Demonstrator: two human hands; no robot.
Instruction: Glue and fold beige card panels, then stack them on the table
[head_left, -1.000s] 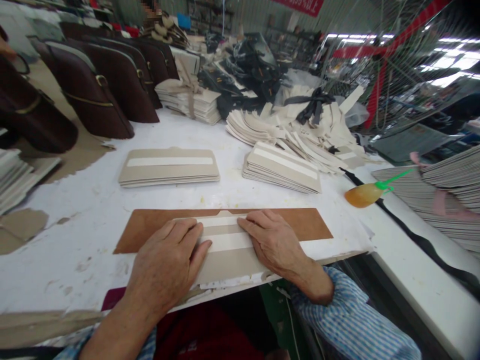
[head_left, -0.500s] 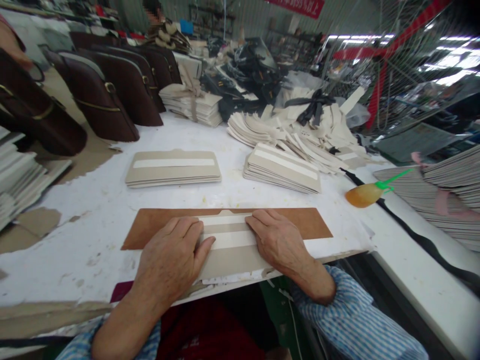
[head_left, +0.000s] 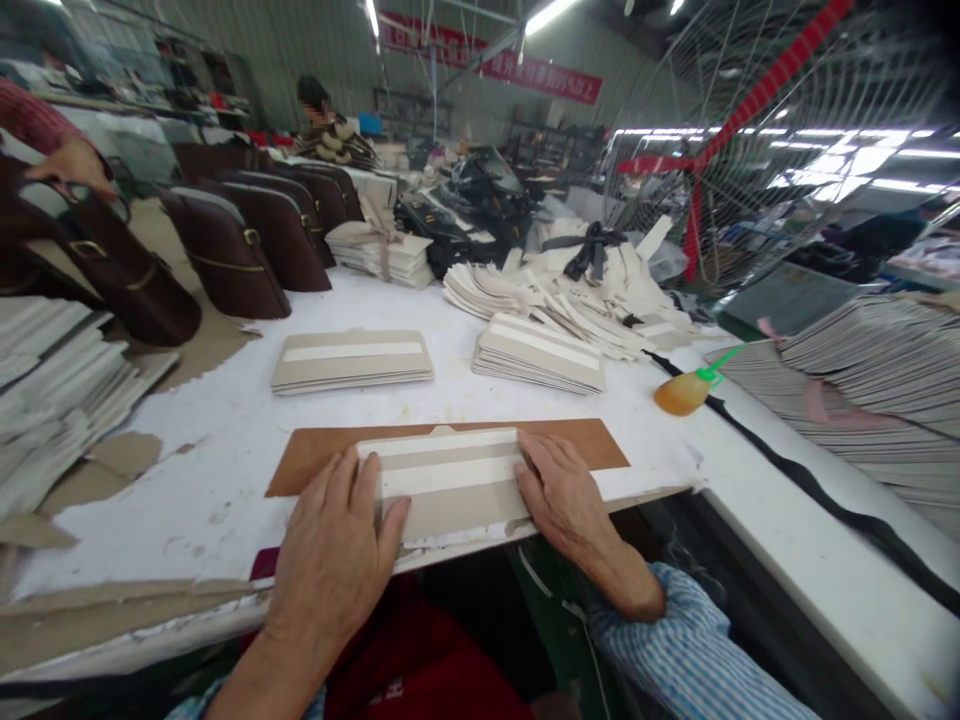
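Observation:
A beige card panel [head_left: 450, 510] with white strips across it lies at the table's front edge, overlapping a long brown panel [head_left: 319, 455] behind it. My left hand [head_left: 330, 545] rests flat on the card's left end, its thumb spread away from the fingers. On the right end lies my right hand [head_left: 562, 490], fingertips at the card's upper corner and thumb apart. Neither hand is wrapped around the card. The palms hide parts of both panels.
Behind are two stacks of beige cards, a left stack [head_left: 352, 365] and a right stack [head_left: 536, 355]. An orange squeeze bottle [head_left: 681, 395] lies at right. Dark brown bags [head_left: 225, 255] stand at left, where another person's hand [head_left: 75, 165] holds one. A caged fan [head_left: 697, 160] is behind.
My hands have moved apart towards the card's ends, uncovering more of its white strips. The camera view has tilted upward. Another person's hand now shows on a bag at left.

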